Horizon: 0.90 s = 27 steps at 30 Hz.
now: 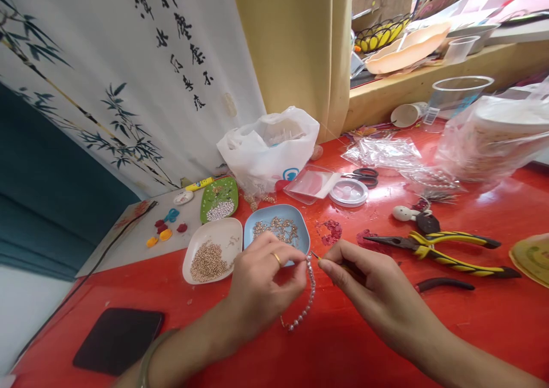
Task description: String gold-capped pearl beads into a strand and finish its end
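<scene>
Between the thumb and finger of my left hand (261, 282) is one end of a beaded strand (311, 291). Its silvery, pearl-like beads hang in a curve below the fingertips, over the red table. My right hand (371, 279) is closed on a thin pointed tool (315, 255), its dark tip close to the top of the strand. Most of the tool is hidden by the fingers; whether the tip touches the strand I cannot tell. Just behind my left hand stand a blue dish (303, 219) with gold pieces and a cream dish (234, 228) with small gold beads.
Long-nose pliers (429, 245) with yellow and black handles lie right, near another dark handle (446, 284). Black scissors (364, 175), a white plastic bag (266, 154) and a green tray (234, 191) sit farther back. A dark flat phone-like object (118, 339) lies left.
</scene>
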Tool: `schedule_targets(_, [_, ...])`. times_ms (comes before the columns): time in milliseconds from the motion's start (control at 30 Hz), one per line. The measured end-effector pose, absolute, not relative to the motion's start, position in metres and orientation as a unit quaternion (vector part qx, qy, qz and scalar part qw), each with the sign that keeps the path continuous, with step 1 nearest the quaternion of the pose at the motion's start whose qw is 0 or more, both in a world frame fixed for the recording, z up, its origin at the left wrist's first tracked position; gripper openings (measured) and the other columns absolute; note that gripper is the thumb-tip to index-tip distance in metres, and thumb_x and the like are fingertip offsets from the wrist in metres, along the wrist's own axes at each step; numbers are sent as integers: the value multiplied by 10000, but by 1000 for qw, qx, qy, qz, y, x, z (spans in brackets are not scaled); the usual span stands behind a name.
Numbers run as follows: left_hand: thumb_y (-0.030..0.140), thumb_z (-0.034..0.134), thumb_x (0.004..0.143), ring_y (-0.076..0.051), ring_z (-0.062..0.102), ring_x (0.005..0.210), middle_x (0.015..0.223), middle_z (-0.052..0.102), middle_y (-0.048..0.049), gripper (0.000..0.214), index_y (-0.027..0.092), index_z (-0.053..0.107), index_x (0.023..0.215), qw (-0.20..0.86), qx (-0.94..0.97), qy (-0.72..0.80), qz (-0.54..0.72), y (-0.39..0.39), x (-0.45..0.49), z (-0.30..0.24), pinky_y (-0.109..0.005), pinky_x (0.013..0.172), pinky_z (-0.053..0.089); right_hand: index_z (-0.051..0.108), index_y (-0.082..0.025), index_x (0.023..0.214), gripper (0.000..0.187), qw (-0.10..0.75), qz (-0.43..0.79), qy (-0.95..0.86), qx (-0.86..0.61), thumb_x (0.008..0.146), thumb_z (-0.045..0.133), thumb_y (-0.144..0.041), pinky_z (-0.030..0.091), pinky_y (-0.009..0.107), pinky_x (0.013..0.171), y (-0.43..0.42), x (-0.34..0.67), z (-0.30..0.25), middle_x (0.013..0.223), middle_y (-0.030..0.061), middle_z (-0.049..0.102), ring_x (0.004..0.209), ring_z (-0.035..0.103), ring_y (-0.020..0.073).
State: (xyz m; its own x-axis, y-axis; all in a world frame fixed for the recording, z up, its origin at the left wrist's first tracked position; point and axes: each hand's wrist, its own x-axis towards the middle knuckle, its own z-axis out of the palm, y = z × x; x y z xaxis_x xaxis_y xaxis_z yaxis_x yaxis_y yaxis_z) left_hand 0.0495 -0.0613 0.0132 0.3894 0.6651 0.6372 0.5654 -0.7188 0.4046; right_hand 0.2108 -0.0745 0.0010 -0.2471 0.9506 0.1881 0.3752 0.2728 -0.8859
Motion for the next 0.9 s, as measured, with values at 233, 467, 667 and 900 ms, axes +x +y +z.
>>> schedule_targets(233, [42,532,664,-110,462,581,577,593,4,114,150,568,679,34,838,372,398,-62,51,15,-237,533,421,449,-195,639,201,371,341,-716,-483,830,424,-252,329,201,439,-76,212,0,530,-35,473,465,413,95])
schedule_targets(467, [46,514,658,-115,459,578,571,580,3,123,159,560,671,23,840,373,394,-62,50,12,-237,522,414,447,-200,671,172,351,234,-753,-505,831,426,-258,341,204,458,-75,213,-4,587,-25,531,491,463,102])
schedule_targets(667, [35,504,647,-119,462,580,561,568,1,131,157,550,659,23,843,370,390,-60,50,10,-236,522,406,434,-202,663,194,343,144,-783,-499,841,388,-265,321,209,432,-75,215,-6,576,-21,532,447,451,100])
schedule_targets(900, [29,478,648,-121,442,576,556,565,-5,143,160,534,649,56,843,377,379,-59,51,12,-242,518,400,352,-205,599,253,339,306,-746,-485,845,385,-252,295,206,416,-75,213,-2,506,-42,417,447,355,92])
